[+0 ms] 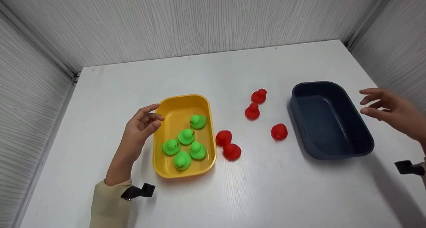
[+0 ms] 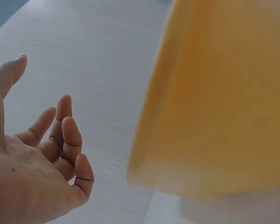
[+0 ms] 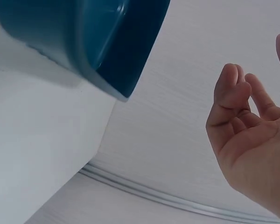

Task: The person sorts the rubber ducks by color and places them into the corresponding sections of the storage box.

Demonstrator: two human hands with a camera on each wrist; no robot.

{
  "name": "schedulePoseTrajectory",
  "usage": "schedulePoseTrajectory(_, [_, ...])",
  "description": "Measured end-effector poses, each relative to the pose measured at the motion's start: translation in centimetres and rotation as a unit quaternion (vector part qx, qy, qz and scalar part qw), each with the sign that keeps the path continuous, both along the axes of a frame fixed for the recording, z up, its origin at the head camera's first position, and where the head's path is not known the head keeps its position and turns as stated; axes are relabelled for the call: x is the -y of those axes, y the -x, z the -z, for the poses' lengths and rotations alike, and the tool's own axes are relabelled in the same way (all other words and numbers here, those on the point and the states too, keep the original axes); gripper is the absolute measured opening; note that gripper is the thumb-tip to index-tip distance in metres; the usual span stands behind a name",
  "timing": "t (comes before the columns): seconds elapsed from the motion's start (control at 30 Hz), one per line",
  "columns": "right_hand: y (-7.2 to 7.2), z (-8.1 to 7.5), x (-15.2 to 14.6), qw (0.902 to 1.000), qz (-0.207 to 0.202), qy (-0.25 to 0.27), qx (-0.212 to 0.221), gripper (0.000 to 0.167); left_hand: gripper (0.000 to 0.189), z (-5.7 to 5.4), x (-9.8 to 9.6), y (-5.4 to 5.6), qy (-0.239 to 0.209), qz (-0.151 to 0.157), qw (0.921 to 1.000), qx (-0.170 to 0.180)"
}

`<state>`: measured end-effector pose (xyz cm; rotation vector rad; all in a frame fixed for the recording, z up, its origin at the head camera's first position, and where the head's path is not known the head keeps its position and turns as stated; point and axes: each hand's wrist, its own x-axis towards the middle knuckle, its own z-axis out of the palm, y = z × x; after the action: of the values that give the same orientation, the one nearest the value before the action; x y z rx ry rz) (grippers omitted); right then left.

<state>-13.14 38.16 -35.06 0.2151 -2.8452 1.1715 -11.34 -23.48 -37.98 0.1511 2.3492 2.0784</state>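
My left hand [image 1: 137, 131] hovers at the left rim of a yellow bin [image 1: 171, 125], its fingers loosely bent and nothing in them. In the left wrist view a gap shows between the hand [image 2: 42, 163] and the bin wall [image 2: 154, 107]. Several green rubber ducks [image 1: 186, 136] lie inside that bin. To the right of a dark blue bin [image 1: 321, 121], my right hand [image 1: 394, 110] is held in the air with relaxed fingers and holds nothing. No ducks show inside the blue bin.
Several red rubber ducks [image 1: 252, 111] lie on the white table [image 1: 253, 188] between the two bins. A pair of them [image 1: 232, 152] sits close against the yellow bin's right side. Grey wood-grain panels [image 1: 199, 25] enclose the table at the back and sides.
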Motion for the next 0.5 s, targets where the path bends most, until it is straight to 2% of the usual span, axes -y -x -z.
schedulePoseTrajectory(0.23, [-1.2,0.8,-1.8,0.997,-0.051,0.054,-0.022,0.057,0.049,-1.0,-2.0,0.6,-0.019,0.038,0.9991,-0.01])
schedulePoseTrajectory(0.33, [-1.6,1.4,-2.4,0.9982,-0.04,0.04,-0.021,0.06,0.057,-1.8,-3.4,1.0,-0.026,0.058,0.9978,-0.02])
schedulePoseTrajectory(0.5, [-2.0,2.5,-3.4,0.9995,-0.029,0.01,0.007,0.065,0.069,-3.4,-6.3,2.1,-0.031,0.104,0.9932,-0.043])
